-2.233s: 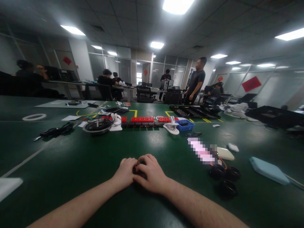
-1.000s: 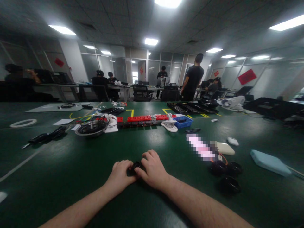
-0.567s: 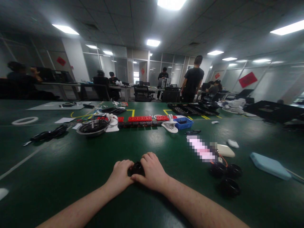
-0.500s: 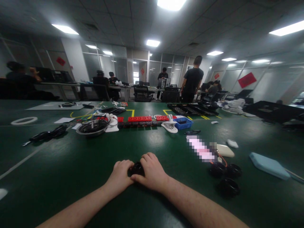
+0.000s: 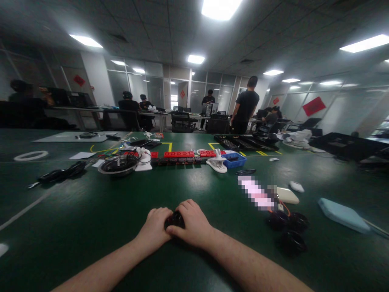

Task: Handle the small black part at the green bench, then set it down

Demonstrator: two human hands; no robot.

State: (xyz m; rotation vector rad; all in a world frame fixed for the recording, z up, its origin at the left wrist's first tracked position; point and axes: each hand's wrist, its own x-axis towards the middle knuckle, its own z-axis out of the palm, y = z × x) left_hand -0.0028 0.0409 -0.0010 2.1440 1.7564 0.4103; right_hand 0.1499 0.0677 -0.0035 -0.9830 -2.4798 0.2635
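Note:
Between my two hands, low over the green table (image 5: 127, 259), is a round, glossy black object (image 5: 175, 220); its exact kind is hidden by my fingers. My left hand (image 5: 156, 225) grips it from the left, fingers curled round its side. From the right, my right hand (image 5: 194, 223) wraps over it, the thumb lying across its near edge. Off to the right stand several similar round black pieces (image 5: 292, 242), apart from my hands.
Farther back lie a row of red and black blocks (image 5: 179, 157), a blue tray (image 5: 234, 159), a white clip (image 5: 217, 162) and a round dish of cables (image 5: 118, 165). On the right are a light blue case (image 5: 343, 215) and a cream-coloured block (image 5: 287, 195). People work in the background.
Both hands keep their hold on the black object, which shows slightly more between them. The whole view has shifted a little; nothing else on the table has visibly moved.

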